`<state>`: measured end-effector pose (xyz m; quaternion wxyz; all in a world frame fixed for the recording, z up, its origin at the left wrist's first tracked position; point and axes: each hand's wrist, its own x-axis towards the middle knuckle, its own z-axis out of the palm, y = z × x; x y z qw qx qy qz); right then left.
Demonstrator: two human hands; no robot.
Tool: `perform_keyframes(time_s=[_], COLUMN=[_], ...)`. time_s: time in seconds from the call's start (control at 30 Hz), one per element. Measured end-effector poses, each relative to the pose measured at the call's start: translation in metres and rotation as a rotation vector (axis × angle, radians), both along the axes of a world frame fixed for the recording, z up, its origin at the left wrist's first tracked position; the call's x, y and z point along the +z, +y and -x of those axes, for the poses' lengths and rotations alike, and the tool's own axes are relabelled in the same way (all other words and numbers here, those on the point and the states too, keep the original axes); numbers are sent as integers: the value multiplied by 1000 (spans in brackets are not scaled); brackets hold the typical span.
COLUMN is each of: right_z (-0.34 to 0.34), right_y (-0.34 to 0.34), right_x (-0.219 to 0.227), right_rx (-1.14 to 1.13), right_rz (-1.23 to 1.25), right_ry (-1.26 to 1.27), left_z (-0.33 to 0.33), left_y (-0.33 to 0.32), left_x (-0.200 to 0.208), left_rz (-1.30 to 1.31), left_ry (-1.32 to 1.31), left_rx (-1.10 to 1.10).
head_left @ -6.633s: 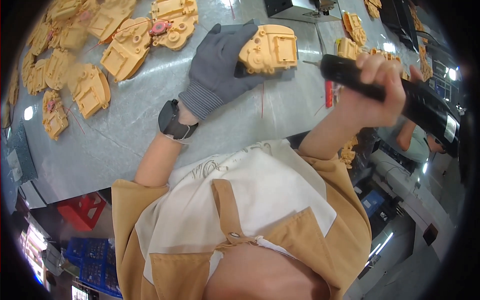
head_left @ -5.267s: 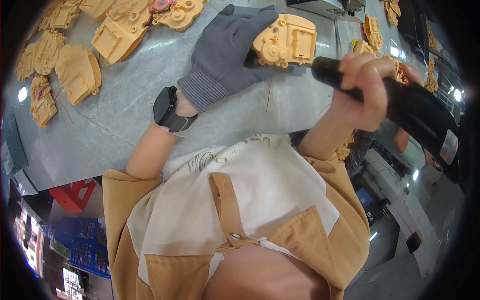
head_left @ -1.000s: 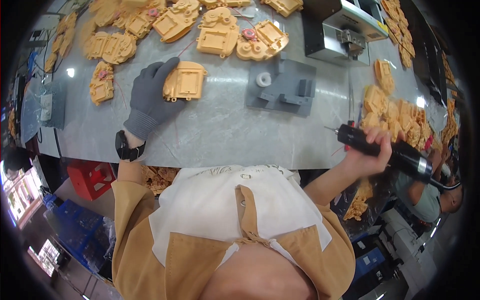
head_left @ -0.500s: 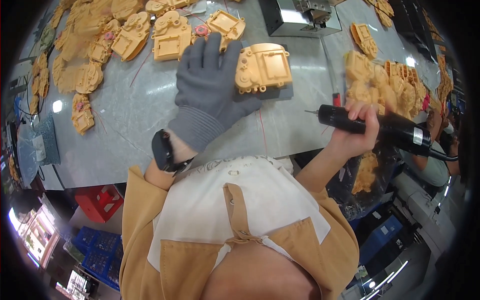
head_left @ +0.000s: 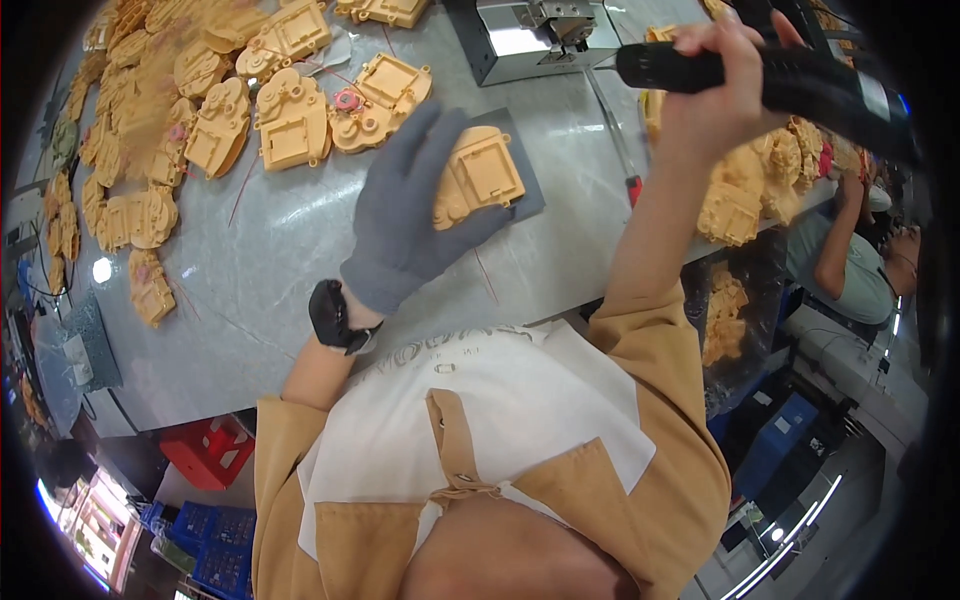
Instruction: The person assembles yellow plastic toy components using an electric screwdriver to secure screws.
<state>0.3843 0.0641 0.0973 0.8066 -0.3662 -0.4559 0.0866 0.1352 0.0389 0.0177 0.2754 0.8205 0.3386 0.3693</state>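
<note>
My left hand [head_left: 402, 215], in a grey glove, lies over the left side of a yellow plastic housing [head_left: 482, 172]. Its thumb runs along the near edge and its fingers along the far left side, bracing the part; the palm hides some of it. Under the housing is a dark flat pad [head_left: 528, 190]. Raised at the upper right, my bare right hand [head_left: 722, 85] is wrapped round a black electric screwdriver [head_left: 820, 95]. Its thin bit [head_left: 605, 67] points left, near the metal device and well apart from the housing.
A metal-and-black device [head_left: 535, 45] stands at the far side. Several yellow housings [head_left: 290, 118] with thin red wires cover the table's left; more yellow parts [head_left: 735, 195] are heaped at right. A red-handled tool [head_left: 634, 188] lies near them. Another person [head_left: 850, 260] sits at far right.
My right hand has lifted the electric screwdriver up and away from me. My left hand stays on the housing, which now sits more tilted in view. The whole view has shifted and turned.
</note>
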Motion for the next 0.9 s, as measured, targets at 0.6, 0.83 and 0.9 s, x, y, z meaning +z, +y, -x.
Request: perform_keyframes(time_s=[0.6,0.83,0.9], right_z=[41,95,103], right_y=[-9,-74,-78], right_x=[-4,1,1], right_rx=[112,308,253], right_rz=[177,157,223], right_ry=[16,19,54], left_z=[16,19,19], left_y=[-1,0,0], left_x=[-31,-29,-32], left_rz=[-24,-10,1], left_ry=[49,27,18], left_rx=[17,-7,-8])
